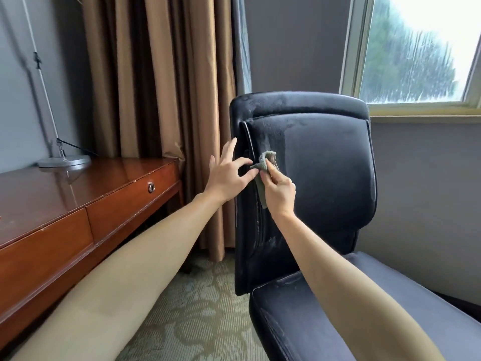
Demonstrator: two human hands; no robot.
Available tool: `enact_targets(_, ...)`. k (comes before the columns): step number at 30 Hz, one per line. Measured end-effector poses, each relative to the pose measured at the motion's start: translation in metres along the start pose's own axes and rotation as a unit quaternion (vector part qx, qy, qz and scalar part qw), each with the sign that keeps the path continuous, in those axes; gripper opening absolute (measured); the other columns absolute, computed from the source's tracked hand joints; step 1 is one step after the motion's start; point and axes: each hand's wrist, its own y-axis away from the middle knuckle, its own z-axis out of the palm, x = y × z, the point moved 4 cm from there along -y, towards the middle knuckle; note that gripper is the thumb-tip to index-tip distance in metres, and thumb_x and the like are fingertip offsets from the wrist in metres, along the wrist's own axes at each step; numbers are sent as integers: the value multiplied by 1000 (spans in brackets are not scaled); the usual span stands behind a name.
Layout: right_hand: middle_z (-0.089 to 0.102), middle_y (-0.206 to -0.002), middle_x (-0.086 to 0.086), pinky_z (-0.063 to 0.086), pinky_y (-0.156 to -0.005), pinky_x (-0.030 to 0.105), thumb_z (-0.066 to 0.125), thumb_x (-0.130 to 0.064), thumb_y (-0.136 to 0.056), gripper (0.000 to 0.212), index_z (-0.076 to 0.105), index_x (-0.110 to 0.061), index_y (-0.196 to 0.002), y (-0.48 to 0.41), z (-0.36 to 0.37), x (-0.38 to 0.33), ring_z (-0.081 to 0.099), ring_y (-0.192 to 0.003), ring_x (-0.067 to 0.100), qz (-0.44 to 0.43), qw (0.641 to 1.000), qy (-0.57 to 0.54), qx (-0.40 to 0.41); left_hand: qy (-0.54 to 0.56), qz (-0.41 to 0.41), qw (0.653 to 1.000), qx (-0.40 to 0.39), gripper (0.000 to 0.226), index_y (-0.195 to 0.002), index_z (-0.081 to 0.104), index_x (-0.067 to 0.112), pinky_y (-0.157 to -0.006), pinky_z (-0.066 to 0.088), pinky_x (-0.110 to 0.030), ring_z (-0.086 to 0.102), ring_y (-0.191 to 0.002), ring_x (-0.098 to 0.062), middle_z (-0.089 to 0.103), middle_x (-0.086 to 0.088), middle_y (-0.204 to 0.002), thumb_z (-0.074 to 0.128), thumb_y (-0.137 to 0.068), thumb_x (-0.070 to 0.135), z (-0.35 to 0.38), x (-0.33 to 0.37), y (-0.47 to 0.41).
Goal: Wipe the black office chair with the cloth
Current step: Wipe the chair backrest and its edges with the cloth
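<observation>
Indoors beside the desk, left hand and right hand pinch the cloth against the black chair

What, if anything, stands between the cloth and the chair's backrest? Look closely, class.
Nothing visible does. The right hand holds the grey cloth, which appears to lie straight against the left part of the black office chair backrest. The left hand pinches the cloth's corner.

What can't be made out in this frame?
Head view only:
- Base and wheels of the chair: hidden under its seat.
- Head of the lamp: cut off by the top edge.
- Middle of the cloth: covered by the right hand.
- Outdoors: blurred by the streaked window.
</observation>
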Motion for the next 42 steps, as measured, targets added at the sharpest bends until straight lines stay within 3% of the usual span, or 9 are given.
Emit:
enact_targets(4, 51, -142, -7, 38, -112, 36, 54, 2, -79, 64, 57, -33, -131, 2, -4, 3, 44, -133, 9, 8, 998, -10, -58, 19, -26, 999, 9, 13, -97, 72, 24, -116, -4, -53, 1, -150, -15, 11, -3, -163, 64, -91, 33, 5, -1, -8)
enact_targets(7, 44, -147, -8, 37, -113, 40, 48, 4, -69, 77, 53, -36, -135, 2, -8, 0, 35, -140, 9, 1, 995, 16, -100, 7, -18, 999, 32, 9, -84, 69, 18, -116, -5, -54, 3, -150, -15, 15, -3, -162, 65, -90, 24, 4, 0, -11)
enact_targets(12, 22, -158, -10, 15, -120, 31, 61, -10, -82, 70, 41, -39, -142, 3, 0, -6, 10, -145, 0, -57, 987, 61, -140, -23, 7, 995, 98, 12, -78, 63, 13, -114, 3, -58, 14, -149, -17, 24, -8, -160, 64, -87, 20, -12, -3, -21)
enact_targets(16, 5, -160, -12, 4, -114, 18, 51, -19, -95, 62, 25, -33, -151, -6, 16, -8, -5, -146, 0, -125, 962, 205, -127, -28, 3, 992, 124, 11, -79, 63, 13, -114, 10, -57, 28, -144, -16, 29, -9, -158, 61, -87, 21, -29, -18, -36)
enact_targets(22, -2, -161, -1, -3, -116, 20, 46, -17, -99, 66, 10, -16, -154, -36, 34, -29, -9, -148, 11, -202, 918, 329, -94, -15, 1, 987, 160, 11, -85, 64, 11, -114, 12, -52, 47, -130, -15, 32, -8, -156, 59, -89, 20, -50, -27, -60)
enact_targets(28, 5, -162, 2, -2, -117, 22, 48, -14, -97, 66, 13, -9, -153, -69, 46, -48, -4, -149, 13, -240, 905, 341, -78, -1, -38, 981, 189, 14, -97, 63, 14, -114, 15, -56, 44, -132, -12, 39, -7, -153, 53, -96, 23, -52, -42, -81)
enact_targets(31, 7, -162, 2, 0, -119, 24, 52, -13, -95, 69, 15, -8, -153, -71, 46, -42, -2, -149, 12, -248, 906, 335, -77, -60, 91, 977, 181, 25, -114, 62, 16, -111, 15, -61, 31, -143, -20, 37, -9, -153, 53, -94, 30, -39, -34, -71)
enact_targets(35, 6, -162, -3, 8, -121, 29, 59, -19, -91, 75, 16, -13, -154, -74, 38, -39, 0, -148, 8, -251, 914, 309, -79, -184, 268, 931, 165, 43, -137, 55, 22, -113, 16, -61, 18, -147, -31, 32, -4, -157, 52, -94, 28, -24, -23, -66)
enact_targets(42, 6, -161, -6, 12, -114, 20, 66, -39, -87, 88, 16, -13, -153, -73, 17, -26, -3, -147, 6, -215, 917, 330, -66, -264, 302, 894, 198, 41, -125, 65, 10, -113, 26, -56, 35, -140, -34, 52, -7, -143, 56, -86, 0, -19, -22, -77)
